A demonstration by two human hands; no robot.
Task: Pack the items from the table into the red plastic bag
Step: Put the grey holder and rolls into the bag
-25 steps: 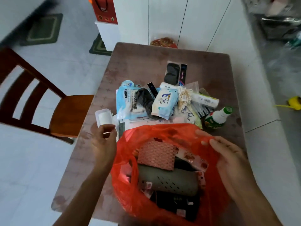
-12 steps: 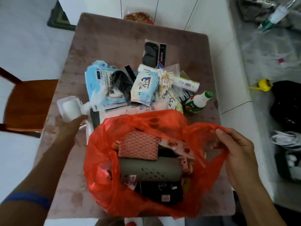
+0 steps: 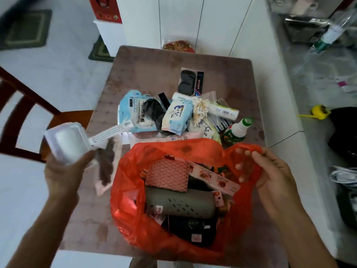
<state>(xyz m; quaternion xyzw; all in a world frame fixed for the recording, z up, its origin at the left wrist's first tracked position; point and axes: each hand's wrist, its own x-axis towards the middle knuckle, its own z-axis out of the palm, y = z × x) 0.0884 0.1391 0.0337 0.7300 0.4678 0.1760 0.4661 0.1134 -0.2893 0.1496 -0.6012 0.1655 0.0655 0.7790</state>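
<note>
red plastic bag [image 3: 133, 215] holding grey perforated case [image 3: 179, 203], perhaps cards

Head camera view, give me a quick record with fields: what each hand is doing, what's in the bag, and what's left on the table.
left hand: lifted, gripping a white plastic-wrapped pack and a clear sachet with dark contents
right hand: holding the rim of the red plastic bag open
bag contents: pink patterned pouch, grey perforated case, dark items beneath
table: pile remains, including wet wipes pack, cotton swabs, green-capped bottle
</note>
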